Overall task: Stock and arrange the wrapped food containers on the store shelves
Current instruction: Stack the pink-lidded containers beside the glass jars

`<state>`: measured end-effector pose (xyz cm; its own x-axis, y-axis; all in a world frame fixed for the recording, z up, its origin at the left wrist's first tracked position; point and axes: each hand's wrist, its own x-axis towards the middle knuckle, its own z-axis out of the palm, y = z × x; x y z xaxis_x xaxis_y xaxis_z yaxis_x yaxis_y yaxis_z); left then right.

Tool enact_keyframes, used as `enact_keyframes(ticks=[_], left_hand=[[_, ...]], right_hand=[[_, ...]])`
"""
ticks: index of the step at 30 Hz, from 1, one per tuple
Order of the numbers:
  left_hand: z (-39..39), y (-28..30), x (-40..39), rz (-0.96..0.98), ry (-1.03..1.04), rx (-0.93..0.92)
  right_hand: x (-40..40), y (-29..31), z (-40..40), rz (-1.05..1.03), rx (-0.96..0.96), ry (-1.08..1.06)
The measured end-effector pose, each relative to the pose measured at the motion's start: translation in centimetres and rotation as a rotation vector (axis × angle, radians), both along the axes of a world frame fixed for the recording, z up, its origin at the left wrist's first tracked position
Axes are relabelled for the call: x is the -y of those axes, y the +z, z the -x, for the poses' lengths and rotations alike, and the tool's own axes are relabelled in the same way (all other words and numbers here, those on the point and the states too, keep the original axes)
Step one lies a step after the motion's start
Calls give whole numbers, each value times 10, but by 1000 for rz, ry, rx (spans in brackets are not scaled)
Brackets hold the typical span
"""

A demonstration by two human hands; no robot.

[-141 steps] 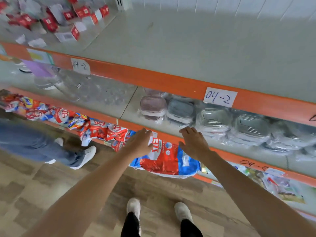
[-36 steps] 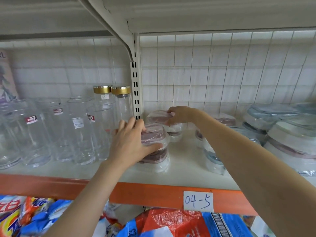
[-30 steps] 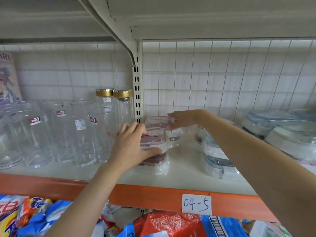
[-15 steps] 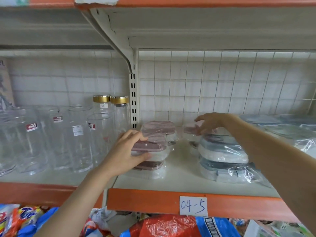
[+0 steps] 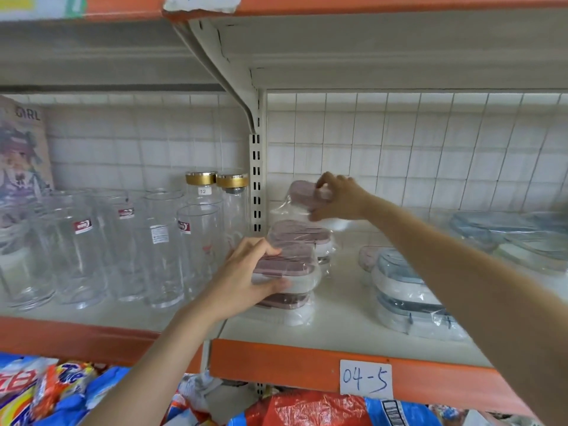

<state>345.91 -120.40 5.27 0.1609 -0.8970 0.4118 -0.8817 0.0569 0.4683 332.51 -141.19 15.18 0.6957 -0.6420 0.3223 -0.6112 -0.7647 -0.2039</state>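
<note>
On the white shelf [image 5: 338, 327] stand plastic-wrapped food containers. My left hand [image 5: 242, 278] grips the top pink-lidded container [image 5: 292, 265] of a front stack, thumb on its front side, fingers over the lid. Behind it stands another pink-lidded stack [image 5: 302, 235]. My right hand [image 5: 338, 198] holds a wrapped pink-lidded container [image 5: 302, 195] lifted above that rear stack. To the right lie wrapped grey-lidded containers [image 5: 405, 287], with a small pink one [image 5: 367, 256] behind them.
Tall clear glasses [image 5: 123, 247] and two gold-capped bottles [image 5: 215, 192] fill the shelf's left part beside the slotted upright post [image 5: 256, 179]. More wrapped containers [image 5: 507, 235] sit far right. A label "04-5" [image 5: 365, 379] hangs on the orange shelf edge; detergent bags [image 5: 46, 392] lie below.
My right hand has lifted a wrapped pink-lidded container from behind the grey ones and carried it left, above the rear pink stack. My left hand stays on the front stack.
</note>
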Motion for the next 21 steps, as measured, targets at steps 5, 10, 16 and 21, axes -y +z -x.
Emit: enact_keyframes(ticks=[5,10,16,21], left_hand=[[-4,-12,-6,58,-39,-91],[2,-22,-9,133,39,-199],[11,-26,-5,136,94,-313],[11,-35,-7,175,127,-328]], right_hand=[[-11,-17,-36,32,-285,103],[-34,-3,-13,22,-65,170],[-81,-23,16,-354,-351,294],[-79,-8,24,-183,-144,308]])
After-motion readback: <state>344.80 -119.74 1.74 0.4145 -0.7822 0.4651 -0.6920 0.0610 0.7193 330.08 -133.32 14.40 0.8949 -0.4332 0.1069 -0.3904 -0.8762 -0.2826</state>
